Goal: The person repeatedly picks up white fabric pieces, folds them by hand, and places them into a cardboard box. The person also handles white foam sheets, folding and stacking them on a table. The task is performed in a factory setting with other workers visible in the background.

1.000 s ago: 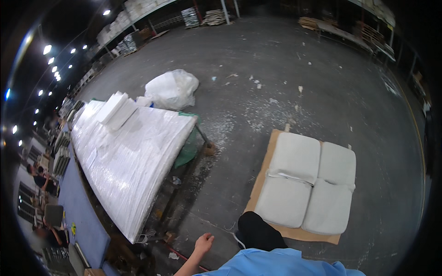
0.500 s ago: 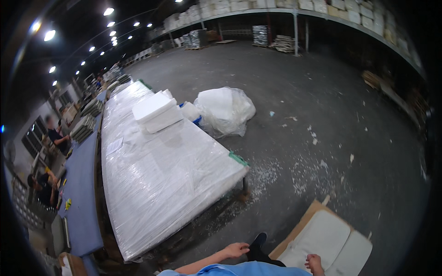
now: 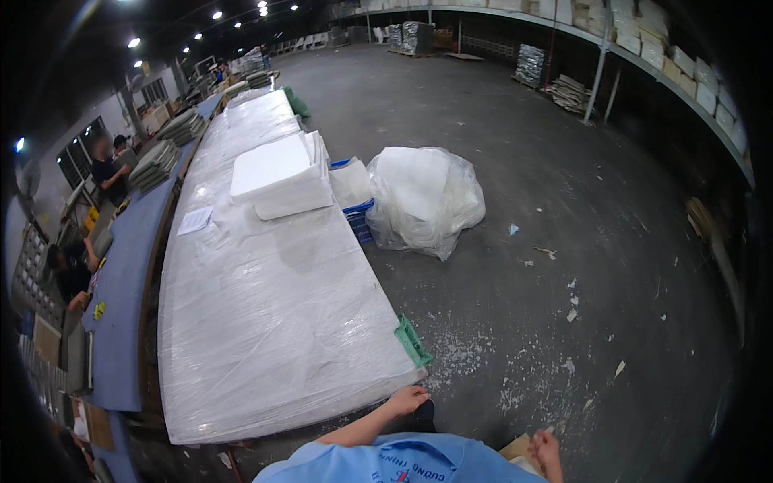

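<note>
At the far left, 2 co-workers [image 3: 107, 173] are behind a blue-topped table [image 3: 133, 282]; grey cushions [image 3: 157, 165] are stacked along it, probably so they can reach them. Right of that, a wrapped table [image 3: 266, 338] wears clear film stretched across its top, likely to keep pale goods clean. A paper sheet [image 3: 196, 220] lies flat on it, and white slabs [image 3: 274, 173] are piled toward its right edge. A blue crate [image 3: 359, 224] stands just beside that edge.

The person's left hand [image 3: 407, 398] hangs by the near right corner, apparently empty, fingers loosely bent; I cannot tell whether they brush the film. A green cloth [image 3: 412, 340] drapes that corner, perhaps as padding. Beyond, a bulging clear bag [image 3: 427, 201] on the floor gathers white material, presumably to contain loose pieces.

White scraps [image 3: 515, 378] dot the floor. At the lower edge, tan cardboard [image 3: 515, 447] bears a pale pad [image 3: 527, 465], likely keeping it off the dust. The right hand [image 3: 545, 445], well apart from the left, is beside these, fingers curled, clamped on nothing visible. At the far right, a high shelf [image 3: 684, 60] carries bundles, which saves floor room.
</note>
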Demonstrator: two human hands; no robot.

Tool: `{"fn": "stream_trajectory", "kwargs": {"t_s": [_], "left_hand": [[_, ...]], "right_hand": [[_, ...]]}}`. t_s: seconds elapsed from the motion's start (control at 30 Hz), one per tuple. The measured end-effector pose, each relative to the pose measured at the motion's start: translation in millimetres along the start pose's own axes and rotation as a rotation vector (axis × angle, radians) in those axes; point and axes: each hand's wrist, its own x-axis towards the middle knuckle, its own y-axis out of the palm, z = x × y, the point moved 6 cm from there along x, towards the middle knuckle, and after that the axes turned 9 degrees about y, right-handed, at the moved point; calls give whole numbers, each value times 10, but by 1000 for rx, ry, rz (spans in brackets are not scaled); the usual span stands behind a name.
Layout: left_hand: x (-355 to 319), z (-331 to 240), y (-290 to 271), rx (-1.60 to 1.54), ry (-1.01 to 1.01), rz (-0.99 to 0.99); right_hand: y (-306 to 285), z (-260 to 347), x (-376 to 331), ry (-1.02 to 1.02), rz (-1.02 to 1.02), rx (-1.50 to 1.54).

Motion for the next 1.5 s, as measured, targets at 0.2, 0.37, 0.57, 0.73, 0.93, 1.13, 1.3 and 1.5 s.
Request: {"fn": "stream_trajectory", "kwargs": {"t_s": [0.2,0.37,0.57,0.73,0.93,1.13,1.3,1.5], "left_hand": [[1177,-721,-549,50,126,-23],[2100,-1176,-1272,-177,84,-230],[2843,-1573,-1669,-468,27,-476],[3072,-1744,-1741,-536,59,-357],[2486,-918,-2582,-868,-178,-870],[2806,-761,-4284,-995,0,-1090],[2548,-854,-5421,-865,68,-1216],[2466,-824,-6882,-917,21,-1450]], "right_hand": [[-67,-16,695,496,-40,217],[-137,939,1462,533,-12,247],[-525,2801,2822,352,-25,183],[-736,4776,3803,117,-52,99],[1044,7362,4483,-190,179,-289],[3170,8324,4260,-200,352,-339],[5610,7847,2894,-374,856,-657],[7677,8989,879,-859,1500,-977]]}}
